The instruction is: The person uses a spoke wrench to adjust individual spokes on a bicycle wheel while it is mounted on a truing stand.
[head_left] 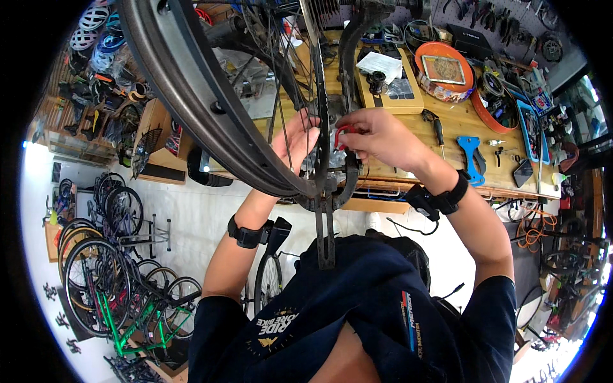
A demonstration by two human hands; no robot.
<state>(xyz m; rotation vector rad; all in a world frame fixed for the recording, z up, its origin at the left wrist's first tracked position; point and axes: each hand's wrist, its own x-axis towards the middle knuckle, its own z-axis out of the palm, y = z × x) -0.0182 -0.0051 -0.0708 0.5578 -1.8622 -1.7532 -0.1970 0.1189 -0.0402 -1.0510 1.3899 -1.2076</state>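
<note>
A spoked bicycle wheel with a wide dark rim [175, 89] stands upright in front of me, held in a black truing stand [349, 54]. Right of the rim, my right hand [386, 137] is closed, its thumb and fingers pinching a small red spoke wrench [345, 131] beside the wheel. My left hand [295, 142] is on the other side, partly behind the spokes. Its fingers are loosely curved and apart near the spokes, with nothing visible in them. A stand caliper [352, 171] sits just below my right fingers.
On the wooden bench [447, 115] lie a screwdriver [437, 133], a blue tool [471, 158], an orange round tin [469, 89] and a cardboard tray [408, 96] with parts. Several bicycles [137, 319] stand at the left. An open cardboard box [159, 143] is left of the wheel.
</note>
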